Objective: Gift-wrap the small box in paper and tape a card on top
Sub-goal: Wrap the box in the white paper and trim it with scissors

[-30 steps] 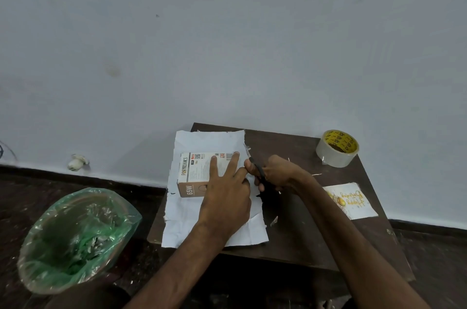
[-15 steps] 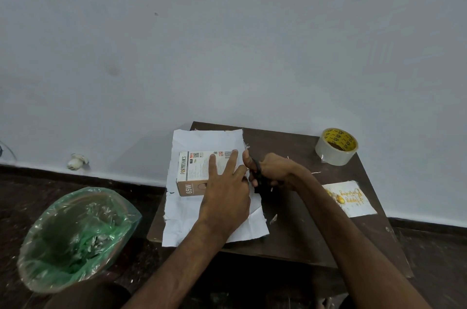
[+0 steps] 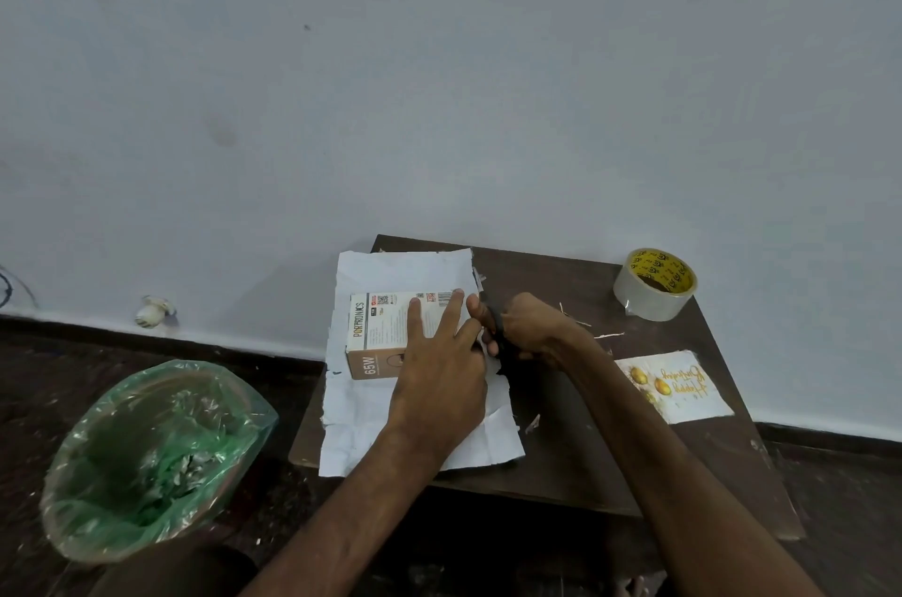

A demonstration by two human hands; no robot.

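A small white and brown box [image 3: 378, 330] lies on a sheet of white wrapping paper [image 3: 371, 416] on the dark wooden table [image 3: 576, 450]. My left hand [image 3: 439, 372] lies flat on the box and paper, fingers straight. Just right of it, my right hand [image 3: 524, 328] grips black scissors [image 3: 502, 352] at the paper's right edge; the blades are mostly hidden. A white birthday card [image 3: 676, 386] with gold lettering lies at the table's right side. A roll of clear tape [image 3: 654, 284] with a yellow core stands at the far right corner.
A bin with a green plastic liner [image 3: 146, 455] stands on the dark floor left of the table. Small paper scraps [image 3: 605, 335] lie on the table between my right hand and the tape. A pale wall rises right behind the table.
My right hand with the scissors has moved away from me along the paper's right edge. My left hand has stayed flat on the box.
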